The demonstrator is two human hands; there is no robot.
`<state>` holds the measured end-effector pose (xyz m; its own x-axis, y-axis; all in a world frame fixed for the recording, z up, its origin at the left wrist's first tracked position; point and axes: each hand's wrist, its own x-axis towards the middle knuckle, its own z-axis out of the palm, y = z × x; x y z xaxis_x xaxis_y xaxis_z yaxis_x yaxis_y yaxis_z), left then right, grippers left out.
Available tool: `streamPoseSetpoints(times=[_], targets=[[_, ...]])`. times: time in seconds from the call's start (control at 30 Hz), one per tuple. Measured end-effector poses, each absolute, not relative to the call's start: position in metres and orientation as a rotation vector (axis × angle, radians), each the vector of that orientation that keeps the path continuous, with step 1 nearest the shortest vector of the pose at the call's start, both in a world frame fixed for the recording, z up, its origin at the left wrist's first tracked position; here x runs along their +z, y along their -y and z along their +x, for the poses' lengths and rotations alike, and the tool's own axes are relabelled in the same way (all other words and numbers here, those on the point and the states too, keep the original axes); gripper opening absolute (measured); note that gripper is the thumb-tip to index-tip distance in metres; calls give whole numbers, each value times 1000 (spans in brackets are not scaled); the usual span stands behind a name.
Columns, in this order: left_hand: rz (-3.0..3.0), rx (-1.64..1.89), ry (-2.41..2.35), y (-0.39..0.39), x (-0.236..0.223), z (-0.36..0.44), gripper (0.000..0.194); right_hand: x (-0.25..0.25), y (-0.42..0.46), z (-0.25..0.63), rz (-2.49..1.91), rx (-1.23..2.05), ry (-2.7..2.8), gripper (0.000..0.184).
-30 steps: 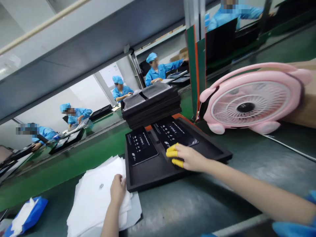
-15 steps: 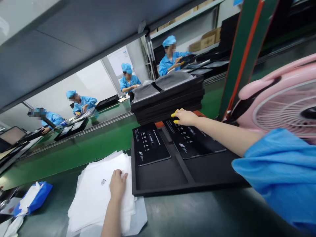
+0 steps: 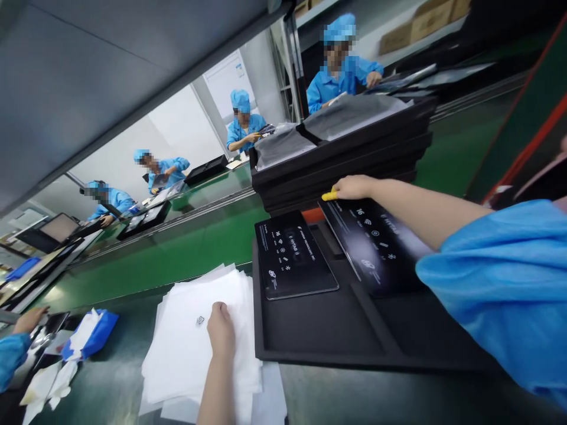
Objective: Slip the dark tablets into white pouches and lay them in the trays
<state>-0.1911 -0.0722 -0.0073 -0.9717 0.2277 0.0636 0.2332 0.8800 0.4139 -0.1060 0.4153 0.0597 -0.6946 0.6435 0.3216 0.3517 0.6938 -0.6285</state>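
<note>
A black tray [image 3: 336, 348] lies in front of me with two black tablets in it. My right hand [image 3: 352, 188], with yellow finger cots, grips the far edge of the right tablet [image 3: 376, 242], which is tilted up off the tray. The left tablet [image 3: 295, 254] lies flat in its compartment. My left hand [image 3: 221, 329] rests closed on a stack of white sheets [image 3: 195, 342] left of the tray, fingers curled on the top sheet.
A stack of black trays [image 3: 341, 153] with grey bags on top stands just behind the tray. Several workers in blue sit along the green conveyor [image 3: 177, 248]. A blue packet with white wipes [image 3: 88, 336] lies at left, next to another person's hand [image 3: 29, 319].
My right hand has gone from the near edge of the right tablet to its far edge and lifted that edge. The view has swung left, and the pink fan has left the picture.
</note>
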Motion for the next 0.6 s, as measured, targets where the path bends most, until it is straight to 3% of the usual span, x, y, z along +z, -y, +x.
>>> streamPoseSetpoints(times=[0.13,0.3,0.43,0.53,0.6], targets=[[-647,-617,2989,71,-7,-188,14,116,-425,-90,-665,626,2721,42],[-542,-768,2930,75,-2,-187,21,180,-369,-33,-814,827,2702,61],[-426,-926,2832,80,8,-186,21,219,-302,42,-748,1037,2325,42],[-289,-1034,2687,88,32,-181,23,239,-258,106,-647,948,2183,35],[-258,-1100,2596,96,56,-169,22,243,-225,144,-755,789,2058,20]])
